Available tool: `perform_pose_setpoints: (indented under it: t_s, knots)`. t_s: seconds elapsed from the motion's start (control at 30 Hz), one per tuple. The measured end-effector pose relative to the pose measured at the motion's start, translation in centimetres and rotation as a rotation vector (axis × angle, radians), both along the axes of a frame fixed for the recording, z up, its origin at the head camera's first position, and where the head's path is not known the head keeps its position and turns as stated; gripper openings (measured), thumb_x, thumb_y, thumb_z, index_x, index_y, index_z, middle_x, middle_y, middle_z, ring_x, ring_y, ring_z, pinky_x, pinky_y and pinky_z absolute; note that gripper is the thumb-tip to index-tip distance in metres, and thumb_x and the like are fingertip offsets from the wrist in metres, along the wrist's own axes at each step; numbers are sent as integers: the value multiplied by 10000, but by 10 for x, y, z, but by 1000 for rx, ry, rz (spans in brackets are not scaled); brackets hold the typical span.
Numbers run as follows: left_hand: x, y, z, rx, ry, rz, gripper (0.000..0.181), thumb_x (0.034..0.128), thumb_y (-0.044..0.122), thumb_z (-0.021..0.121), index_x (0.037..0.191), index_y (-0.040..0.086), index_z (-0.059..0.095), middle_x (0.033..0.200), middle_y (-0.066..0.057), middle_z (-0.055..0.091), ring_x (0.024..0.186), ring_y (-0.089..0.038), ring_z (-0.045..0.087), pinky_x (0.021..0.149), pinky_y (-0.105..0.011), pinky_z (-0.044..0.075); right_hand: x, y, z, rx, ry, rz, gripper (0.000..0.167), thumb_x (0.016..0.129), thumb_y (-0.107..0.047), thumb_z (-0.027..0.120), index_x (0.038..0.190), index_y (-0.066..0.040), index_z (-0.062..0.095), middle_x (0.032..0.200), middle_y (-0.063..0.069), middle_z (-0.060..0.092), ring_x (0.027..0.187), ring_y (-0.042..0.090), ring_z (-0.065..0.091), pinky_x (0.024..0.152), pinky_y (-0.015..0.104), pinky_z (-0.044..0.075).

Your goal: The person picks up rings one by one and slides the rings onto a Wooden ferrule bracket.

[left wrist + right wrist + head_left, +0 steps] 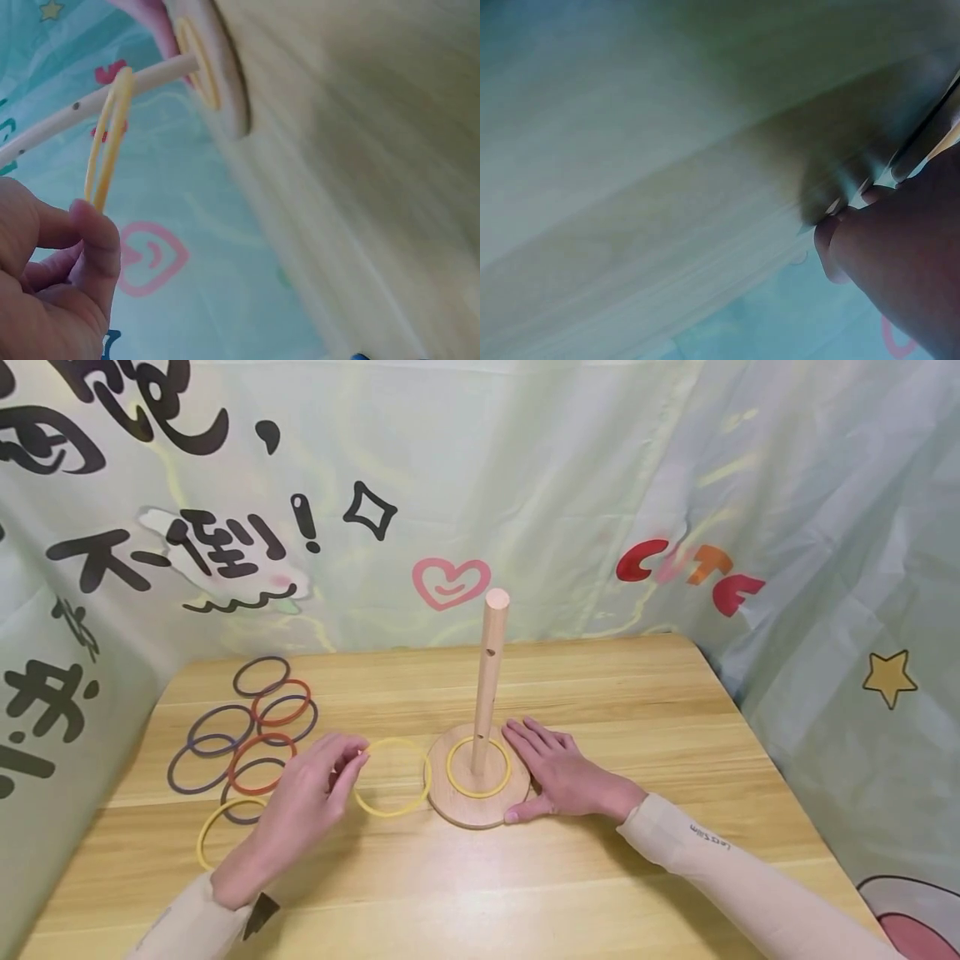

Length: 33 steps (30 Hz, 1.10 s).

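Note:
Between thumb and fingertips, my left hand [303, 793] pinches a yellow ring [392, 815], which is up off the table beside the round wooden base [448, 806]. The left wrist view has this ring [110, 154] nearly edge-on, in front of the post. A wooden post [491, 672] stands upright on the base, and another yellow ring [477, 795] lies flat around its foot. My right hand [566, 778] rests against the base's right edge with fingers extended and thumb spread toward the front. In the right wrist view, the right hand [907, 240] is dark and partly cut off.
Several dark purple-blue rings [197, 792] and red rings [258, 792] overlap on the table's left side. Another yellow ring [200, 842] lies partly behind my left forearm. A printed curtain [562, 485] hangs along the wooden table's [600, 877] back and sides.

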<state>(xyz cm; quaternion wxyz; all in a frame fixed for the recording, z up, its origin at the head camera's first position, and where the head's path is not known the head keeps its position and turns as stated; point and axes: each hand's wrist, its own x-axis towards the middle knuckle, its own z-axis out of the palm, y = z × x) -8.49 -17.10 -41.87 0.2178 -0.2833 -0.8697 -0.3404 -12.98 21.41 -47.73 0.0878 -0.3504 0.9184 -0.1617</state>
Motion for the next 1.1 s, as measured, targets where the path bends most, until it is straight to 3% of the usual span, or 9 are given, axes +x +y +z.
perform_pose_setpoints:
  t_s: [0.17, 0.43, 0.67, 0.87, 1.1]
  knots:
    - [1, 3, 12, 49, -41, -45, 294, 891, -199, 763, 1118, -14, 741, 866, 40, 629, 690, -46, 579, 555, -137, 496, 0, 0, 1, -4, -7, 0, 1265, 886, -697, 803, 1717, 25, 181, 1772, 224, 208, 1630, 464, 146, 1167, 684, 311]
    - [-2, 8, 39, 176, -110, -55, 284, 922, -182, 742, 1128, 13, 740, 864, 33, 643, 635, -68, 625, 549, -185, 552, 0, -1, 0, -12, 5, 3, 1263, 882, -702, 802, 1714, 28, 193, 1766, 229, 223, 1626, 469, 158, 1160, 685, 319]
    - [-9, 17, 68, 375, -230, -58, 197, 1017, -65, 715, 1163, 65, 739, 770, -23, 661, 502, -143, 603, 386, -226, 427, -1, -1, -1, -15, 15, 8, 1260, 882, -697, 804, 1711, 32, 198, 1765, 234, 224, 1624, 475, 162, 1162, 679, 319]
    - [-17, 31, 91, 481, -338, -97, 118, 1047, 5, 707, 1155, 48, 729, 712, -101, 636, 501, -206, 589, 375, -261, 401, -2, -1, -3, -6, 14, 6, 1260, 888, -707, 792, 1716, 24, 187, 1771, 222, 213, 1629, 462, 153, 1167, 675, 315]
    - [-29, 52, 117, 533, -341, -145, 110, 1044, 6, 705, 1149, 32, 723, 733, -136, 625, 522, -242, 595, 398, -274, 419, 1, 0, -2, -8, 22, 2, 1265, 882, -713, 796, 1714, 28, 196, 1767, 225, 224, 1628, 462, 159, 1156, 681, 327]
